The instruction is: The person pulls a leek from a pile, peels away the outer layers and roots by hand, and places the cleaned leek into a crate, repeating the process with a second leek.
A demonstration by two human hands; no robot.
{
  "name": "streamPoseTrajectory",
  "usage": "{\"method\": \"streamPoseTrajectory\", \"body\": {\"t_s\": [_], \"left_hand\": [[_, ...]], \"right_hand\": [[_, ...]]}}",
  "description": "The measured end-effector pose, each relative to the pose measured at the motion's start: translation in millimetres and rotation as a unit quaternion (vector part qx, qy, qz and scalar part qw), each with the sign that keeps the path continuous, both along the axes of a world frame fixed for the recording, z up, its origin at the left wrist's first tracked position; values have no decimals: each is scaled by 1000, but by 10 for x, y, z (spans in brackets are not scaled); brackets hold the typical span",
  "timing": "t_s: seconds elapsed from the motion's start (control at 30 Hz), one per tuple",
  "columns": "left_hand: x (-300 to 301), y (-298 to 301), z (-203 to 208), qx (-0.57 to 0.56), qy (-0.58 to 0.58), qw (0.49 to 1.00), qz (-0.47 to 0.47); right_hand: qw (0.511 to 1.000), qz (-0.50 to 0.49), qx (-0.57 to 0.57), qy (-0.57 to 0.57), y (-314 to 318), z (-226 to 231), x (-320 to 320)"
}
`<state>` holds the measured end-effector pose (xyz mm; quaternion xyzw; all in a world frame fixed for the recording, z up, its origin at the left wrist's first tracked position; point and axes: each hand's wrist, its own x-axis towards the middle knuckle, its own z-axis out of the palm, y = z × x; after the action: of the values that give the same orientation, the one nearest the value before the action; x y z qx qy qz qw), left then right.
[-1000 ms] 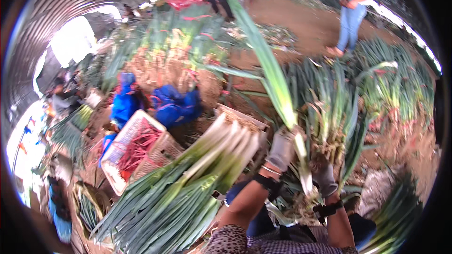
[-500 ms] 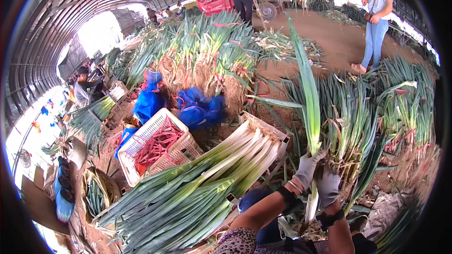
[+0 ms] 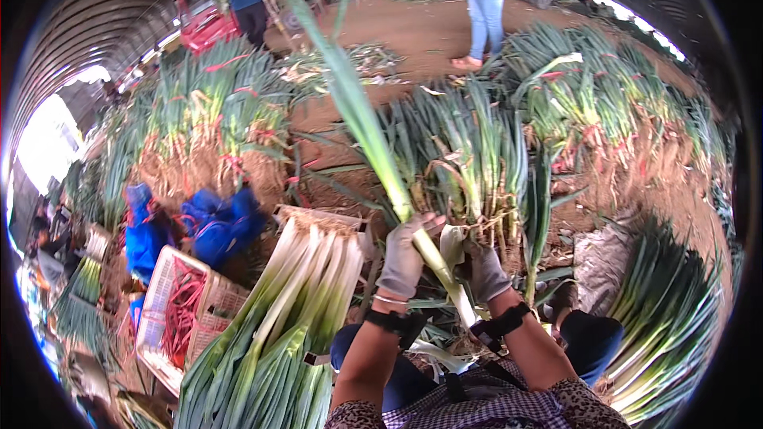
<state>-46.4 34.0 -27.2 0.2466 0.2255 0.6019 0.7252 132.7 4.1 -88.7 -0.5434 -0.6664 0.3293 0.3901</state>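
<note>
My left hand (image 3: 404, 260), in a pale work glove, is closed round the lower stem of a long leek (image 3: 372, 143). The leek slants, its green leaves up to the far left and its white end down between my wrists. Just to the right, my gloved right hand (image 3: 486, 272) is closed at a pale green strip of leek leaf (image 3: 451, 245), which stands up by its fingers. Close by on the left, a pile of trimmed leeks (image 3: 298, 278) lies with white root ends pointing away. Untrimmed leeks (image 3: 477, 163) stand just beyond my hands.
At left stands a white plastic crate (image 3: 216, 302) holding red ties (image 3: 183, 310), with blue bags (image 3: 218, 222) behind it. More leeks (image 3: 660, 326) lie at right beside a pale sack (image 3: 602, 258). Tied bundles (image 3: 211, 119) stand farther off. Two people stand beyond, near a red truck (image 3: 208, 16).
The view has swung right. The leek has gone from nearly upright to leaning left. My right hand has come away from its stem, and a pale leaf strip now shows at that hand.
</note>
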Motion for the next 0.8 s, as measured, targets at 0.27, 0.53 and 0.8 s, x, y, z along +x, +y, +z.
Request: {"method": "streamPoseTrajectory", "body": {"t_s": [0.27,0.53,0.8], "left_hand": [[-242,-141,227,-15,-32,999,32],[-339,-35,212,-62,-107,986,116],[-437,51,170,-57,-96,986,121]], "right_hand": [[650,-263,-219,678,-243,-446,564],[859,-431,-268,71,-645,-1473,2129],[982,97,-83,-140,-437,1244,279]]}}
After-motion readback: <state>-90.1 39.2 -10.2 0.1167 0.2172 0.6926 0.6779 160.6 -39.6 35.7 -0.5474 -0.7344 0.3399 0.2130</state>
